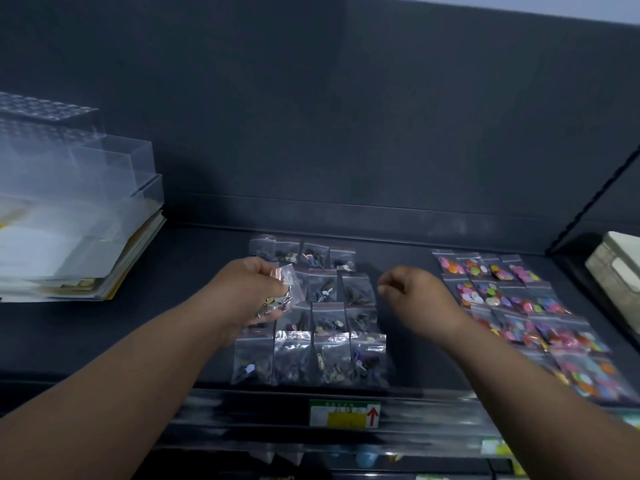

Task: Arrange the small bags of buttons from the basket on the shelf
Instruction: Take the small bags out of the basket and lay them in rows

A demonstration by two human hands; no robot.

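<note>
The held bags [282, 296], a small clutch of clear zip pouches with metallic-looking buttons inside, sit in the left hand [249, 292]. Its grip is curled round them just above the left side of the dark-button rows [325, 323]. Those rows lie flat on the shelf [138, 323] in a tidy grid of four columns, edges touching or slightly overlapping. The right hand [415, 296] hovers beside the grid's right edge, its grip curled narrow with no bag showing in it. Further right, past a bare strip, lie the bright-button rows [512, 306]. The basket is not in view.

The step in hand appears to be passing one pouch at a time from the clutch to the grid. To do it well, the person would likely peel off only the top pouch with the right thumb and forefinger (slick plastic tends to drag a second one along) while the left grip stays firm on the rest. The pouch should go down with its seal to the back like its neighbours, square to them. It should be pressed flat without nudging the laid pouches, which probably slide easily.

Clear boxes [86, 174] stand at the shelf's left end, a pale box [620, 271] at its right, and a price label [344, 414] on the front edge.
</note>
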